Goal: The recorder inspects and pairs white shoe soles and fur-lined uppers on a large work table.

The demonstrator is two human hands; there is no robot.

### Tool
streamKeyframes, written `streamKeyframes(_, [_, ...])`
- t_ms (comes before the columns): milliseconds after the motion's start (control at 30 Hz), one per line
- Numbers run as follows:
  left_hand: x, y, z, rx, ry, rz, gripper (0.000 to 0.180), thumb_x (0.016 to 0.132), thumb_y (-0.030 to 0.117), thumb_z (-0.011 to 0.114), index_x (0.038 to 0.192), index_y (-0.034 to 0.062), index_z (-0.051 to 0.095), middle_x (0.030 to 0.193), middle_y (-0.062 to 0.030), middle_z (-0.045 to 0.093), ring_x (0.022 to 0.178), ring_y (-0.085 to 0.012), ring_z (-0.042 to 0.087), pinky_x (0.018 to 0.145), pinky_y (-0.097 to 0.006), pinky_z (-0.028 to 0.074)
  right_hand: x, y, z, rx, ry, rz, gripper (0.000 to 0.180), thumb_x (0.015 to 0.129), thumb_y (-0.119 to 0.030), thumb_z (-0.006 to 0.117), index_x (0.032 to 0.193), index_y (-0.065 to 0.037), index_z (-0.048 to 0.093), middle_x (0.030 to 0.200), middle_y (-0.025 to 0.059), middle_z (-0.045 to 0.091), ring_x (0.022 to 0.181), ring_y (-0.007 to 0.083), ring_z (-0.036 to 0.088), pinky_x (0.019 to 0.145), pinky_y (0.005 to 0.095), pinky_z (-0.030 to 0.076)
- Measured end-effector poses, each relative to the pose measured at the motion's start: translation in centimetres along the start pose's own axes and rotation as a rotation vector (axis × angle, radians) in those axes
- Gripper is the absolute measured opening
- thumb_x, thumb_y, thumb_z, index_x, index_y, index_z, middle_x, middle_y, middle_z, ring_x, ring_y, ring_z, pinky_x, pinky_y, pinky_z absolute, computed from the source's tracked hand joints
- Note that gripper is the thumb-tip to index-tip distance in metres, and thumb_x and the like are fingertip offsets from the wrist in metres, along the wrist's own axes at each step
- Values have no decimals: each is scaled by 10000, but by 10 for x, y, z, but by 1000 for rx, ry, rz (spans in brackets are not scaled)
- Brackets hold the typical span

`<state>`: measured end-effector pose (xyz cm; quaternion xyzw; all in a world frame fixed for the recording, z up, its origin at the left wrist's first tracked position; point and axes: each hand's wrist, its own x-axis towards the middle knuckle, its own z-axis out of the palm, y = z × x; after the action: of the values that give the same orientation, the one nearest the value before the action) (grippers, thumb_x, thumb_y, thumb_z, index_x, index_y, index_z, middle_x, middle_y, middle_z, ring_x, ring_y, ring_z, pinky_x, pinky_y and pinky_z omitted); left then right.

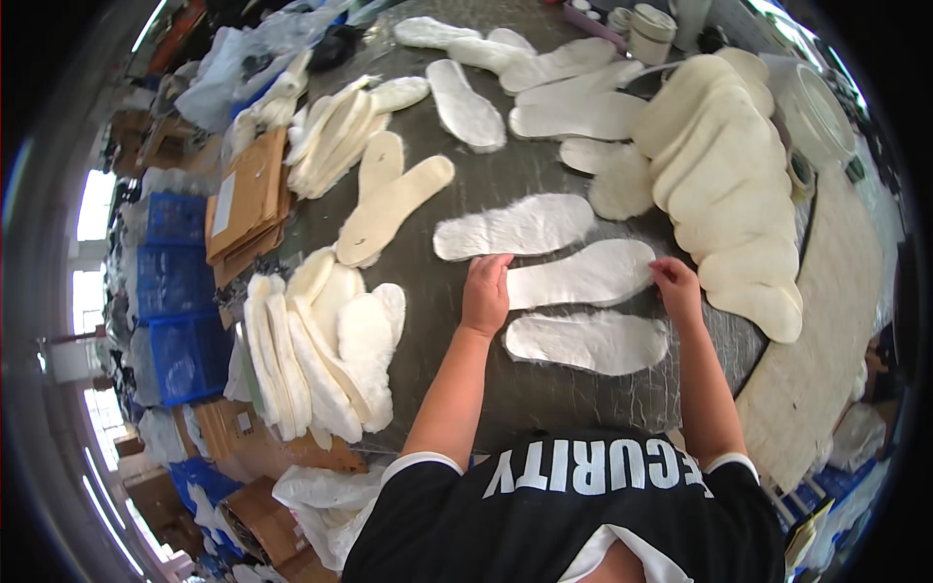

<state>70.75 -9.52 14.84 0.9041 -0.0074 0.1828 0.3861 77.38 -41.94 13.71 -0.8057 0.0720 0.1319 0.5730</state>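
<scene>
Between my hands lies a white fleecy insole (583,275), its long side running left to right. My left hand (485,293) is closed on its left end, the fingers pointing away from me. At the opposite end, my right hand (676,286) pinches the edge with thumb and fingertips. A second white insole (515,226) lies just beyond, close to my left fingertips. Nearer to me rests a third white insole (586,343) with furry edges, apart from both hands.
Cream insoles (724,185) overlap in a long row at the right. Fluffy insoles (316,340) stand bunched at the left, near two crossed insoles (394,209). Folded brown cardboard (248,199) and blue bins (180,282) are farther left. A white bucket (814,112) stands back right.
</scene>
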Motion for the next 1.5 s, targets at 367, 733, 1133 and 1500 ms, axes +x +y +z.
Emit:
streamKeyframes(367, [82,-104,-150,943,-118,-490,1122,540,336,866,1449,153,234,1444,-194,290,1352,-365,223,1109,-499,190,-30,-32,15,-397,199,-273,211,825,1,572,1028,-39,615,946,87,550,589,153,484,581,277,420])
streamKeyframes(733, [114,-102,-204,-828,-282,-749,838,773,417,704,1366,-38,327,1220,-222,529,1095,-348,564,905,-466,486,-37,-54,21,-293,228,-390,173,793,59,575,941,-21,615,959,71,579,677,141,534,595,252,433])
streamKeyframes(1133, [75,54,-92,-2101,25,-683,736,813,520,622,1306,30,382,1238,-250,448,1163,-475,412,941,-658,406,-60,-157,113,-3,-244,-718,508,703,3,727,1163,-90,530,1226,134,494,1120,341,512,903,391,463])
streamKeyframes(1500, [43,83,-74,-2207,-164,-675,791,846,592,522,1344,4,345,1320,-248,423,1154,-478,468,897,-554,481,-51,-176,110,134,-238,-870,369,690,-5,726,1033,-99,627,1233,82,560,1208,315,477,978,429,422])
